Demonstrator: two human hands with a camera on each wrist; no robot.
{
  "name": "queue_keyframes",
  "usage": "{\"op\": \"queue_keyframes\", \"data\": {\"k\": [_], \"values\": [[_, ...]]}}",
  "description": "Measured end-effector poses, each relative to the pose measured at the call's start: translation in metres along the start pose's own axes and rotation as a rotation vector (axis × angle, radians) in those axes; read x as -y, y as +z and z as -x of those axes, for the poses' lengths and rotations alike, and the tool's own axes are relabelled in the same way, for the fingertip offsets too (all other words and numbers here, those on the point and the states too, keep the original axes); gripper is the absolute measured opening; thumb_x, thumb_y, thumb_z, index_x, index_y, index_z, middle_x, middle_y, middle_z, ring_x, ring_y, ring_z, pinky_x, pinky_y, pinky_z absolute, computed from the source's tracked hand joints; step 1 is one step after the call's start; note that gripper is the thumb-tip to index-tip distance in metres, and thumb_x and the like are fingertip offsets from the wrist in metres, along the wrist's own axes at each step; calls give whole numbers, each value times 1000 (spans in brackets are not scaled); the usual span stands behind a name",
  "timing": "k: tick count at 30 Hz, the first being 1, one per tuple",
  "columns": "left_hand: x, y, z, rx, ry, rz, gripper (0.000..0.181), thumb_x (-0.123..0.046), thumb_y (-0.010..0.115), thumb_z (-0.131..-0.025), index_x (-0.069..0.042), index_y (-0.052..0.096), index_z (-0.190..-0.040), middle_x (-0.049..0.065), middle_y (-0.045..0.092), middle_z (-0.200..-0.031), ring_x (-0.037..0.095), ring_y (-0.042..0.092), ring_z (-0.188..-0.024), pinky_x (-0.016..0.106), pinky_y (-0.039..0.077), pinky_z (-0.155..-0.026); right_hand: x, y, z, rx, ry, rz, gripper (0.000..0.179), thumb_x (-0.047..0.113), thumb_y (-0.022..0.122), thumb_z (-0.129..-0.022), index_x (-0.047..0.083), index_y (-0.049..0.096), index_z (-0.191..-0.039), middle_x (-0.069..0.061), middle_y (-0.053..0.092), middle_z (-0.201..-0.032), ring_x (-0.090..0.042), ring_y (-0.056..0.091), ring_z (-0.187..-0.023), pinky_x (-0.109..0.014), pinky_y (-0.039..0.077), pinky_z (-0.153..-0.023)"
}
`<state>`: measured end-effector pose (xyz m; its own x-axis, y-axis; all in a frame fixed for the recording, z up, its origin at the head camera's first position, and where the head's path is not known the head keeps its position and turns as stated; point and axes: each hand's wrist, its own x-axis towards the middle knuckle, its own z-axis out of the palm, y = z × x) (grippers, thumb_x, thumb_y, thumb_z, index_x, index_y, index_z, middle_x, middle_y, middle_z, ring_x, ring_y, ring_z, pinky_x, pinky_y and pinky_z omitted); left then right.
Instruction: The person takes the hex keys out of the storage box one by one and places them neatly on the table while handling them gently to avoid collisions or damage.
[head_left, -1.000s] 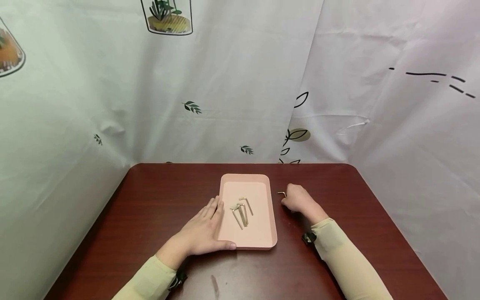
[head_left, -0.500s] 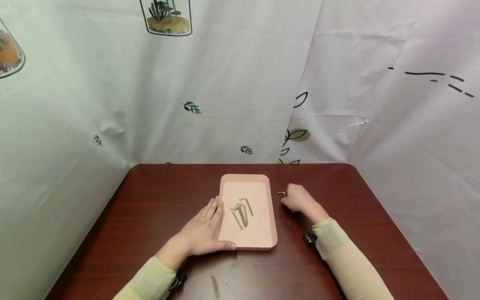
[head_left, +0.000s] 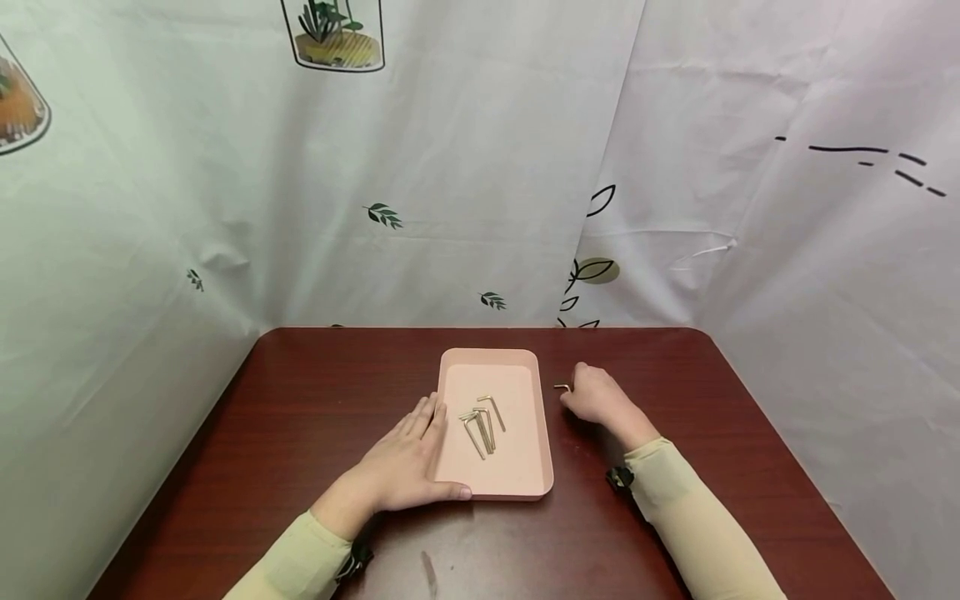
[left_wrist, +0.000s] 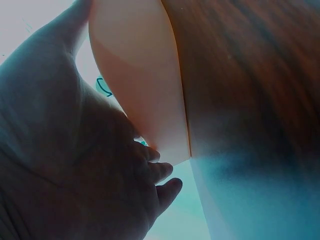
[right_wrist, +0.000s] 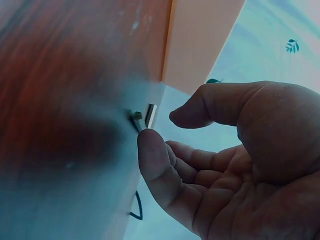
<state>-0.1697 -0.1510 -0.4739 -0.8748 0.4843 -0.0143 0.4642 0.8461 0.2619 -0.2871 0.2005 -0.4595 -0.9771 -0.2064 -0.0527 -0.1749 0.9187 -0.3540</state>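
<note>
Pink and unmoved, the tray (head_left: 517, 471) was touched by the left hand (head_left: 401, 467), whose straight fingers were laid along its left wall while the thumb was set at the near edge; nothing was gripped there. Very little had been changed over the last second. The right hand (head_left: 597, 398) had been shifted only slightly, its knuckles carried a touch toward the far edge of the counter (head_left: 337, 392). The loose key (head_left: 562, 387) was kept just outside the right wall, its short leg pointed at the tray. Nothing had been altered among the tray keys (head_left: 483, 433), which were clustered near the middle, with one set a little apart from the overlapped rest.

By the right wrist view, the thumb was held clear of the index finger (right_wrist: 152, 150), and a gap was left between them, so no pinch had been closed. The loose key was partly hidden behind the index fingertip, and whether it was truly touched could not be told for certain. For the work in hand, the small shift was judged to be an adjustment beside the key rather than a lift; nothing had been added to the tray by it.
</note>
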Motion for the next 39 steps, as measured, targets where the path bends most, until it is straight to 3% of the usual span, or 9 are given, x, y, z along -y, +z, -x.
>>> {"op": "queue_keyframes", "data": {"k": [8, 9, 13, 15, 16, 28, 34, 39], "values": [[0, 0, 0, 0, -1, -5, 138, -92, 64, -88, 10, 23, -172, 30, 11, -182, 45, 18, -169, 57, 26, -134, 5, -4, 1, -34, -14, -10, 18, 14, 71, -94, 2, 57, -94, -11, 61, -82, -30, 61, -75, -46, 56, -74], [0, 0, 0, 1, -1, -4, 138, -91, 65, -88, 10, 23, -172, 30, 11, -182, 45, 18, -169, 57, 26, -134, -9, 7, -7, -49, -46, -27, 19, 18, 71, -95, 3, 58, -97, -10, 62, -84, -30, 62, -76, -46, 56, -74], [0, 0, 0, 0, 0, -5, 138, -91, 65, -88, 9, 23, -172, 30, 11, -182, 45, 18, -169, 57, 26, -134, -6, 6, -6, -59, -41, -30, 21, 18, 70, -94, 1, 60, -101, -11, 64, -86, -31, 63, -79, -49, 57, -78], [0, 0, 0, -1, 1, -7, 138, -92, 65, -88, 9, 24, -172, 30, 11, -182, 45, 18, -169, 57, 26, -134, -3, 5, -4, -75, -41, -28, 22, 19, 71, -95, 1, 61, -103, -11, 64, -88, -32, 64, -81, -50, 58, -79], [0, 0, 0, -1, 1, -6, 138, -92, 65, -88, 9, 24, -172, 30, 12, -182, 45, 18, -169, 57, 26, -134, 13, -6, 6, -65, -8, -17, 21, 15, 72, -93, 0, 60, -102, -13, 64, -87, -33, 64, -81, -52, 58, -80], [0, 0, 0, -9, 13, -11, 137, -91, 65, -88, 10, 25, -172, 30, 11, -182, 45, 18, -169, 57, 27, -134, 31, -7, 17, -139, -76, -52, 29, 11, 67, -90, -4, 66, -115, -16, 69, -101, -34, 67, -91, -54, 59, -86], [-1, 0, -1, -9, 13, -10, 138, -91, 65, -88, 10, 24, -172, 31, 12, -182, 46, 18, -169, 57, 27, -134, 42, -9, 24, -154, -132, -96, 30, 10, 68, -92, -4, 67, -118, -9, 63, -93, -26, 61, -80, -47, 56, -76], [-1, 0, -1, -10, 14, -10, 138, -91, 65, -88, 10, 24, -172, 31, 12, -181, 46, 19, -168, 57, 27, -134, 50, -8, 29, -157, -160, -122, 21, 9, 67, -92, 1, 65, -112, -5, 59, -89, -20, 57, -75, -39, 51, -69]]}}
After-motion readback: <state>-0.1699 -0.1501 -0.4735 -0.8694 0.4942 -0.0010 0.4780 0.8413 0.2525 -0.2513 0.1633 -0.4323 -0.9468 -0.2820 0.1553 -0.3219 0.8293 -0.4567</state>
